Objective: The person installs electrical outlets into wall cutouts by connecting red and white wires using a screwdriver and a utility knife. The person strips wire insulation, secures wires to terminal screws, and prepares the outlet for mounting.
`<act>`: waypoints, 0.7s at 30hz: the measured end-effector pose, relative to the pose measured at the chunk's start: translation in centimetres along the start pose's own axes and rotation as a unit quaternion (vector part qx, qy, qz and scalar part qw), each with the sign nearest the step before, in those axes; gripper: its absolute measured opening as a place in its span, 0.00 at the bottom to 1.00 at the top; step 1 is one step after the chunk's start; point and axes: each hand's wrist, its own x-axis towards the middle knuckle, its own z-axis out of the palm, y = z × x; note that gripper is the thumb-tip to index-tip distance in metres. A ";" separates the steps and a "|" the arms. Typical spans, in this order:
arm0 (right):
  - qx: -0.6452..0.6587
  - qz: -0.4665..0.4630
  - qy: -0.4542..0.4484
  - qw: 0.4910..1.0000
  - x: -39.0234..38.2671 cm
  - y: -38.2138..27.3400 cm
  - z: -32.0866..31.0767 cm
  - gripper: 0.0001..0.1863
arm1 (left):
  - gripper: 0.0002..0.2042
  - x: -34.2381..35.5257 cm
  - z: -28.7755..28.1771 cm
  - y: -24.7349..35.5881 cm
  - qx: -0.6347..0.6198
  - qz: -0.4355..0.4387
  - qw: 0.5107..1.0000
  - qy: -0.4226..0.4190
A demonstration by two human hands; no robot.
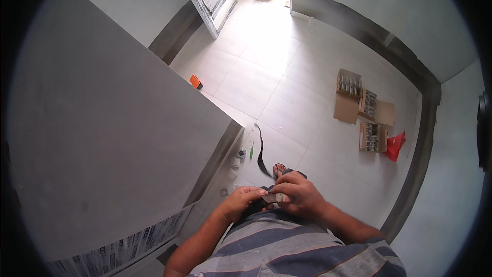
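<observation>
Close to my waist, both hands meet around a small grey-brown piece with a pale end (272, 198); its kind cannot be made out. My left hand (242, 201) pinches its left side between thumb and fingers. My right hand (302, 195) has closed fingers over its right side and top. Just beyond the hands, a long black strip (261, 149) curves over the floor toward my sandalled foot (279, 169). A green-handled tool, like a screwdriver (251, 151), lies left of that strip.
Grey wall (113, 107) rises at the left, with small white pieces (235, 162) along its foot. An orange object (196, 82) sits by its far corner. Open cartons of wrapped parts (370, 137) and a red bag (395, 146) are on the right. A wrapped door (210, 0) stands at the back.
</observation>
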 end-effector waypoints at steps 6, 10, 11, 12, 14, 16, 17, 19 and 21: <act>0.000 0.008 -0.073 0.997 0.5 0.4 0.2 0.11 | 0.16 -0.9 0.3 0.0 0.080 0.045 0.996 -0.011; -0.057 0.011 -0.109 0.992 0.5 0.1 0.2 0.10 | 0.16 -1.2 1.1 0.3 0.136 0.044 0.990 0.015; -0.060 0.003 -0.119 0.991 0.7 0.1 0.2 0.09 | 0.16 -1.2 1.1 0.2 0.154 0.061 0.986 0.009; -0.063 -0.006 -0.128 0.990 0.9 0.2 0.1 0.09 | 0.15 -1.3 1.2 0.1 0.173 0.078 0.982 0.004; -0.051 -0.006 -0.148 0.988 1.4 0.5 0.0 0.09 | 0.15 -1.6 1.3 0.3 0.138 0.058 0.989 -0.007; -0.022 0.011 -0.170 0.985 1.9 0.8 -0.1 0.10 | 0.14 -1.7 1.1 0.3 0.128 0.050 0.990 -0.015; -0.020 0.014 -0.180 0.983 2.1 1.0 -0.1 0.10 | 0.14 -1.6 1.0 0.3 0.136 0.052 0.989 -0.018; -0.015 0.019 -0.200 0.979 2.5 1.3 0.1 0.10 | 0.13 -1.6 0.9 0.1 0.141 0.051 0.989 -0.005; -0.044 -0.025 -0.187 0.981 2.1 2.1 0.7 0.11 | 0.12 -1.6 1.0 -0.2 0.137 0.044 0.989 0.027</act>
